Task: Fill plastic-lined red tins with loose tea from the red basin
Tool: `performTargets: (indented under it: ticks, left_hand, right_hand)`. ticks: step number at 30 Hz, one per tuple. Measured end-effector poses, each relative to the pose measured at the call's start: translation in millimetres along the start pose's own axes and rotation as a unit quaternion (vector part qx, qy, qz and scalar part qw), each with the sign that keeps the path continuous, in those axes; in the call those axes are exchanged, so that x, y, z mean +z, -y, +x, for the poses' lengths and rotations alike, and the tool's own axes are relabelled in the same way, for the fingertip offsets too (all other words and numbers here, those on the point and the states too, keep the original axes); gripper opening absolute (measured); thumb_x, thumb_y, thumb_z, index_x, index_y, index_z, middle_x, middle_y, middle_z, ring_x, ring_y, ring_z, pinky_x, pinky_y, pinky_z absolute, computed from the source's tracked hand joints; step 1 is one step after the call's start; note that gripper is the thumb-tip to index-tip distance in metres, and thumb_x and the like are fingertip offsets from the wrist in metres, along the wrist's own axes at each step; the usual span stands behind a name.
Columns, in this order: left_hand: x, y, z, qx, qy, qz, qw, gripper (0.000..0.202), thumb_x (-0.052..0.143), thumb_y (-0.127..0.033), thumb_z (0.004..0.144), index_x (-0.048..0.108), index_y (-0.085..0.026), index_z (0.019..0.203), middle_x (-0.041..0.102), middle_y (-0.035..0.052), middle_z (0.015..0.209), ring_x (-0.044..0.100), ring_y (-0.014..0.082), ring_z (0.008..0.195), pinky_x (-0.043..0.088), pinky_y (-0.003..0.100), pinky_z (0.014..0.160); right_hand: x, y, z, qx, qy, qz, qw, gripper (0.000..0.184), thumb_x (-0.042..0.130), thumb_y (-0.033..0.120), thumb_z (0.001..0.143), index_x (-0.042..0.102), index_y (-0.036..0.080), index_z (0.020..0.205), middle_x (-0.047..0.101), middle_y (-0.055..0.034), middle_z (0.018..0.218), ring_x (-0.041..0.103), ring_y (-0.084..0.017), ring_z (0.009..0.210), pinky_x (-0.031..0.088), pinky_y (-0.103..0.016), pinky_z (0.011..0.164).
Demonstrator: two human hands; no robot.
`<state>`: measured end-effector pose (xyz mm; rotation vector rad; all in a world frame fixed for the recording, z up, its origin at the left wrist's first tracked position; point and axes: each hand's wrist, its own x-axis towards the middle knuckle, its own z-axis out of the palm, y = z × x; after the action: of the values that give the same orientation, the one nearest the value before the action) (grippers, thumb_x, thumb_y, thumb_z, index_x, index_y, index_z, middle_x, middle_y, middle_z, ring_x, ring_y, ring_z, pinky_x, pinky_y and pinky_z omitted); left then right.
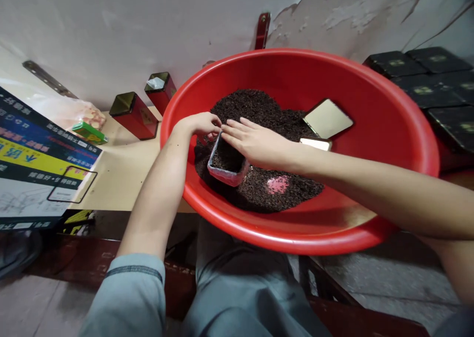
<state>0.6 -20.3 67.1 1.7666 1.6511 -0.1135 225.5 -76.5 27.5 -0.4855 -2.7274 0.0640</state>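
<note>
The clear-walled container (226, 176) sits in the red basin (370, 105), already holding dark leaves but uncovered, with plenty more heaped (244, 102) around it. Its mouth faces up, its long axis apparently running away from the person. The right hand (246, 140) stretches flat across its rim; the left hand (203, 124) curls there, its grip unclear.

Right hand (249, 140) hides part of small container (226, 177)

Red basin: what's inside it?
Dark loose flakes, two pale rectangular pieces, and a small container holding similar flakes. The left hand, right hand and container hide whatever lies directly beneath them.
</note>
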Motion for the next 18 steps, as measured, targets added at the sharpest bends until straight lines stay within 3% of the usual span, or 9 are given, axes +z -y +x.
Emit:
performTargets:
  ticks: [4,7,9,11,12,13,15,18]
  left_hand:
    - [-0.4,1,-1,0.005,-0.011,0.018,1.000,0.047,0.077,-0.030,0.090,0.077,-0.023,0.136,0.081,0.0062,0.105,0.079,0.0210,0.099,0.060,0.024,0.084]
    - [-0.8,1,-1,-0.005,-0.013,0.025,1.000,0.050,0.076,-0.031,0.091,0.076,-0.023,0.140,0.081,0.0050,0.098,0.079,0.0214,0.096,0.060,0.026,0.086]
    - [-1.4,2,0,-0.009,-0.009,0.024,1.000,0.053,0.073,-0.029,0.092,0.074,-0.022,0.144,0.081,0.0050,0.095,0.079,0.0213,0.094,0.060,0.027,0.086]
    - [-2.4,3,0,-0.008,-0.008,0.026,1.000,0.054,0.071,-0.029,0.092,0.072,-0.021,0.146,0.081,0.0052,0.095,0.079,0.0211,0.094,0.061,0.026,0.085]
    - [-2.9,4,1,-0.007,-0.008,0.029,1.000,0.055,0.072,-0.030,0.092,0.072,-0.021,0.146,0.081,0.0053,0.096,0.079,0.0212,0.095,0.061,0.026,0.085]
    - [-3.5,5,1,-0.005,-0.007,0.032,0.999,0.056,0.073,-0.031,0.091,0.072,-0.022,0.147,0.081,0.0055,0.097,0.079,0.0215,0.095,0.061,0.026,0.084]
    - [-4.2,6,1,-0.002,-0.003,0.033,0.999,0.057,0.073,-0.033,0.091,0.071,-0.022,0.147,0.081,0.0059,0.098,0.079,0.0218,0.095,0.061,0.026,0.082]
    - [-4.3,4,-1,0.003,0.003,0.021,1.000,0.055,0.070,-0.030,0.093,0.070,-0.021,0.148,0.080,0.0065,0.097,0.078,0.0213,0.094,0.060,0.025,0.080]
  right_hand:
    - [2,-41,2,0.050,-0.076,-0.005,0.996,0.046,0.045,0.025,0.109,0.066,0.023,0.150,0.066,-0.0121,0.154,0.052,-0.037,0.153,0.035,-0.072,0.129]
    - [10,-81,-13,0.209,-0.088,0.004,0.974,0.050,0.046,0.046,0.110,0.066,0.022,0.149,0.065,-0.0165,0.150,0.058,-0.041,0.143,0.045,-0.072,0.120]
    - [29,-89,-30,0.350,-0.011,0.017,0.936,0.070,0.053,0.059,0.105,0.056,0.015,0.160,0.055,-0.0255,0.160,0.060,-0.046,0.141,0.049,-0.070,0.118]
    - [57,-75,-50,0.476,0.087,0.033,0.875,0.094,0.052,0.067,0.103,0.032,0.010,0.174,0.027,-0.0338,0.177,0.046,-0.054,0.155,0.046,-0.073,0.119]
    - [72,-62,-59,0.517,0.123,0.029,0.847,0.096,0.048,0.069,0.104,0.025,0.011,0.177,0.015,-0.0330,0.182,0.034,-0.057,0.161,0.041,-0.079,0.120]
    - [87,-48,-67,0.529,0.143,0.012,0.837,0.093,0.045,0.068,0.105,0.022,0.014,0.178,0.010,-0.0302,0.184,0.026,-0.057,0.165,0.033,-0.084,0.121]
    - [111,-23,-79,0.499,0.161,-0.023,0.851,0.091,0.044,0.070,0.105,0.023,0.020,0.178,0.009,-0.0253,0.186,0.019,-0.057,0.167,0.023,-0.087,0.123]
    - [124,-10,-87,0.425,0.157,-0.047,0.890,0.080,0.041,0.065,0.108,0.037,0.021,0.174,0.022,-0.0239,0.184,0.027,-0.052,0.165,0.027,-0.078,0.127]
